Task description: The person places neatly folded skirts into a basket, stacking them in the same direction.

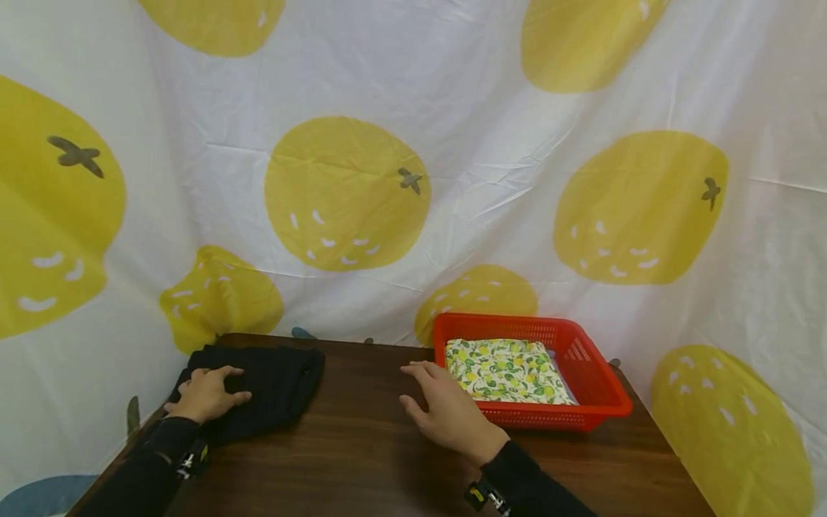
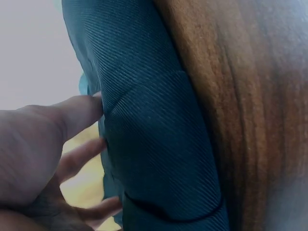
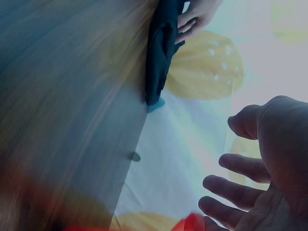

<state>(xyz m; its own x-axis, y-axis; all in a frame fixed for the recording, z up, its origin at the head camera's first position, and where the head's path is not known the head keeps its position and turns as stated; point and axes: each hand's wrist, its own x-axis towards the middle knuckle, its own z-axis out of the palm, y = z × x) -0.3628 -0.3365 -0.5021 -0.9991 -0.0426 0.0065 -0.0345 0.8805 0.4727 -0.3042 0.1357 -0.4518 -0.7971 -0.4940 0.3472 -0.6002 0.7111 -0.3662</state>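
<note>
Soft light leaves a sheen on the curtain [image 1: 497, 136] above the red basket [image 1: 549, 410]; the surface [image 1: 355, 409] left of it looks dim, blurred in the right wrist view.

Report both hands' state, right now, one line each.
Left hand: open, touching the dark folded cloth.
Right hand: open, holding nothing, near the red basket.

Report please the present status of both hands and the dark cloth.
Left hand touching folded dark cloth. Right hand holding nothing. Red basket stands apart from cloth.
</note>
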